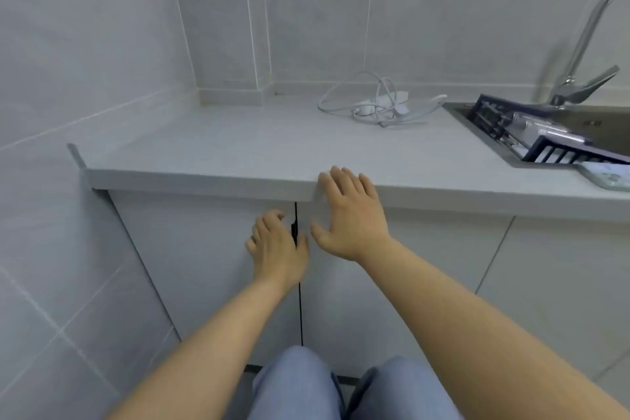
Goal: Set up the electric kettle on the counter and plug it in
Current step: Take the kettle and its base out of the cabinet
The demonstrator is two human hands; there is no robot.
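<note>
No kettle is in view. A white power strip with a loosely coiled white cord (378, 104) lies at the back of the grey counter (211, 150). Below the counter are two shut grey cabinet doors, with a dark gap (300, 303) between them. My left hand (278, 249) rests on the left door (191, 249), fingers bent and apart, thumb at the gap by a dark notch. My right hand (351, 211) is spread flat on the top of the right door (426, 242), fingertips reaching over the counter's front edge. Neither hand holds anything.
A steel sink (593, 126) at the right holds a dark slatted rack (511, 133), and a chrome tap (579, 78) rises behind it. Tiled walls close off the left and back. My knees in blue trousers (306, 385) are low in front of the doors.
</note>
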